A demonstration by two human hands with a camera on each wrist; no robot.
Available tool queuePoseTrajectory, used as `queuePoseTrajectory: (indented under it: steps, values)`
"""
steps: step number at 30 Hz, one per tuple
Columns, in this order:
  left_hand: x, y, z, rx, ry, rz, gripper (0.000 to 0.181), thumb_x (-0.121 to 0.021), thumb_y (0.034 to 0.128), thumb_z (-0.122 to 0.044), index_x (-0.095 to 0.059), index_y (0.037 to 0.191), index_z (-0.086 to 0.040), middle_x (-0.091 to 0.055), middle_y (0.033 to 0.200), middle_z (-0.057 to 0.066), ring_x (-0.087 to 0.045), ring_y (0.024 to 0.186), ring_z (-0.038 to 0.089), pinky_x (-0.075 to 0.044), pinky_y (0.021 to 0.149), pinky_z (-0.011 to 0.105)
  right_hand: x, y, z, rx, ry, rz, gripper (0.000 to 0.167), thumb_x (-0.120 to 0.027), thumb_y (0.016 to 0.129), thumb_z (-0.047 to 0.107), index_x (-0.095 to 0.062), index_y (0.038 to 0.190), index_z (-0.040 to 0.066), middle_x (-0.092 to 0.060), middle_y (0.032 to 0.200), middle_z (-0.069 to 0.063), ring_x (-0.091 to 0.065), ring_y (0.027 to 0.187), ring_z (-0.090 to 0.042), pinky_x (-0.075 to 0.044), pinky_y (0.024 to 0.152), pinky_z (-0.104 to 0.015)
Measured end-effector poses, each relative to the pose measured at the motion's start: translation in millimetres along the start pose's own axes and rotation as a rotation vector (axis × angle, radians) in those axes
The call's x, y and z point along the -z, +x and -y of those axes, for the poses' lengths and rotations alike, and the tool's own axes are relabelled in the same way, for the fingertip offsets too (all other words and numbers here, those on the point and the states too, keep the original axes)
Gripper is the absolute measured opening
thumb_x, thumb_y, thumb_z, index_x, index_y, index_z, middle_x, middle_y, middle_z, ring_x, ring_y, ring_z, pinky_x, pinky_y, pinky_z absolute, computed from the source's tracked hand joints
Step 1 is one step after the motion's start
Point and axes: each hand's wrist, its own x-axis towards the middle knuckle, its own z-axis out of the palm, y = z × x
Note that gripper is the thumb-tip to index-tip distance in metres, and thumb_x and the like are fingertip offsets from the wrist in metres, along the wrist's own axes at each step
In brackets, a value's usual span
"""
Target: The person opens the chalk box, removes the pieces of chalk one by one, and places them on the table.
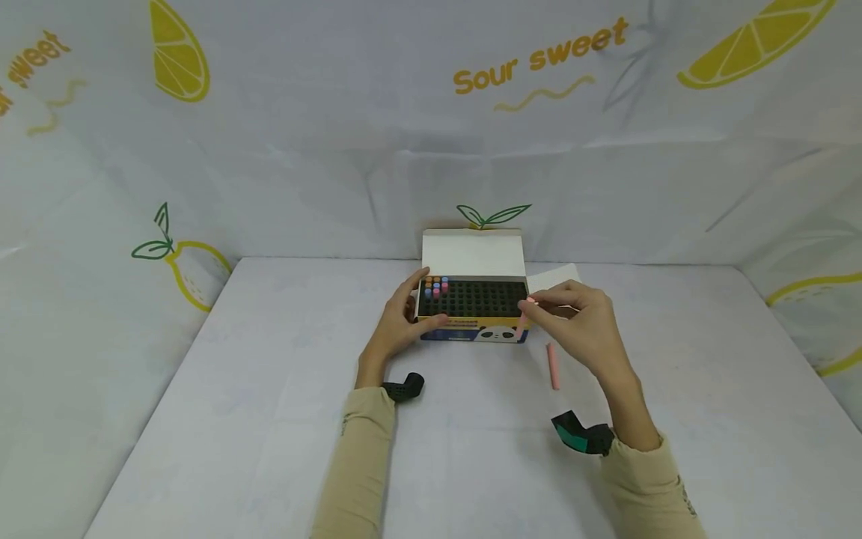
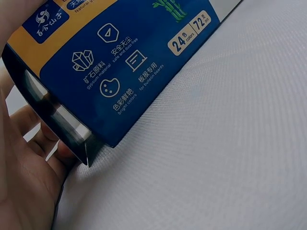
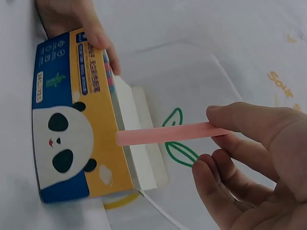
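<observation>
Chalk (image 3: 168,134), one pink stick, was pinched between the thumb and forefinger of the right hand (image 1: 581,318), just by the right end of the box (image 1: 453,334); couldn't tell if it touched the cardboard. Left hand (image 1: 396,322) gripped the left end, thumb at the front edge and fingers round the side.

Now the print, which was honestly pretty readable. Blue front had "24 colors" and "72 pcs", plus little icons (image 2: 109,88) captioned "gypsum material", "safe and dust-free", "for bulletin boards" and "bright colors", each with Chinese above. The logo (image 2: 43,19) said 百合仙子, with a cut-off "Natural gy..." next to it. Yellow band too, and a big panda (image 3: 79,136) at the right end.

Lid (image 1: 473,253) stood open at the back. Inside, the black holder (image 1: 481,299) had a few coloured sticks (image 1: 436,287) at its left end. A second pink stick (image 1: 553,367) lay on the table (image 1: 269,434) near the right hand. Backdrop (image 1: 303,187) read "Sour sweet" in orange, with lemons.
</observation>
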Motion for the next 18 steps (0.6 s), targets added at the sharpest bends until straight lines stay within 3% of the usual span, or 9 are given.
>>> queuePoseTrajectory:
  steps: [5, 11, 18]
  values:
    - [-0.2, -0.2, -0.1, -0.005, -0.005, -0.004, 0.096, -0.073, 0.0792, -0.074, -0.032, 0.159, -0.041, -0.046, 0.148, 0.001, -0.038, 0.069, 0.016, -0.036, 0.064, 0.027, 21, -10.0, -12, -0.06, -0.075, 0.042, 0.021, -0.077, 0.093, 0.02, -0.081, 0.104, 0.003, -0.072, 0.098, -0.009, -0.062, 0.087, 0.007, -0.051, 0.079, -0.008]
    - [0.0, -0.9, -0.7, -0.01, -0.007, -0.006, 0.097, -0.071, 0.0783, -0.077, -0.032, 0.159, -0.04, -0.046, 0.148, 0.002, -0.037, 0.069, 0.017, -0.035, 0.064, 0.027, 43, -14.9, -25, -0.169, -0.182, 0.167, 0.028, -0.076, 0.093, 0.028, -0.08, 0.106, 0.003, -0.075, 0.103, -0.013, -0.062, 0.084, 0.006, -0.053, 0.074, -0.019]
    - [-0.5, -0.3, -0.9, -0.005, -0.009, 0.002, 0.094, -0.073, 0.0799, -0.072, -0.032, 0.159, -0.041, -0.046, 0.148, 0.001, -0.037, 0.07, 0.017, -0.035, 0.064, 0.026, 53, -15.5, -41, -0.293, -0.257, 0.305, 0.036, -0.077, 0.092, 0.032, -0.079, 0.108, 0.0, -0.078, 0.106, -0.015, -0.069, 0.094, -0.018, -0.051, 0.078, -0.03]
